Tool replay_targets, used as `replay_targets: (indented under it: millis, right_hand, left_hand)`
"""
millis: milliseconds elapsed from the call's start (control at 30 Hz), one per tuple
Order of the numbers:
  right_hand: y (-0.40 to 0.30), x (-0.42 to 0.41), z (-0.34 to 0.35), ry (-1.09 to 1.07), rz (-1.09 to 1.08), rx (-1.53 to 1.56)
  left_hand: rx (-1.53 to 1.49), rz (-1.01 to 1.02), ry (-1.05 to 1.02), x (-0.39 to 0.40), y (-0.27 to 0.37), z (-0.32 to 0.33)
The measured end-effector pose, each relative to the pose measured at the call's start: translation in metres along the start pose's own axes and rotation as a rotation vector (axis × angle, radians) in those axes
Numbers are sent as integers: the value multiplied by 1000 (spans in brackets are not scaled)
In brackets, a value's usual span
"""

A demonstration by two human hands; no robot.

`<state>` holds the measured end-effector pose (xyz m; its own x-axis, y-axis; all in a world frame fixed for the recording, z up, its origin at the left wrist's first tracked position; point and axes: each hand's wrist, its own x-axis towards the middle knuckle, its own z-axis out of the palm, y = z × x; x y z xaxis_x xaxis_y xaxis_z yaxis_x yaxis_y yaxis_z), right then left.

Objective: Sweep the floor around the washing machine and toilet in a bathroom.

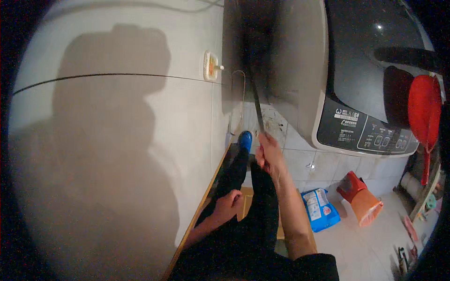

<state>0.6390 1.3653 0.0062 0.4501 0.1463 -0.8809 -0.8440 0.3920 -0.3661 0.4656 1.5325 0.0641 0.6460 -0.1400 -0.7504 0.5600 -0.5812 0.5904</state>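
Note:
My right hand grips a long, thin dark stick. The stick reaches into the dark gap between the pale wall and the side of a washing machine; its far end is lost in shadow. Loose debris lies on the tiled floor beside the stick. My left hand rests by my left thigh with its fingers curled, and I see nothing in it. Ahead of my legs, a blue shoe shows on my foot.
A thin pale hose or wire hangs near a wall hook. On the right are a blue plastic package, a red and orange object and a long-handled red utensil. A metal floor drain is set in the tiles.

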Motion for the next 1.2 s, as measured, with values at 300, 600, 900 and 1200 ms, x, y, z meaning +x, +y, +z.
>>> replay_targets:
  millis: [300,600,900,1200]
  right_hand:
    - [-1,18,41,54,-53,-86]
    - [-9,75,16,-24,-134,-226]
    - [48,0,7,-81,-27,76]
    - [28,43,5,-25,-80,-54]
  left_hand:
    - [18,75,68,18,12,2]
    - [10,72,63,13,9,-1]
    - [81,70,62,6,9,12]
    - [-24,77,69,21,11,9]
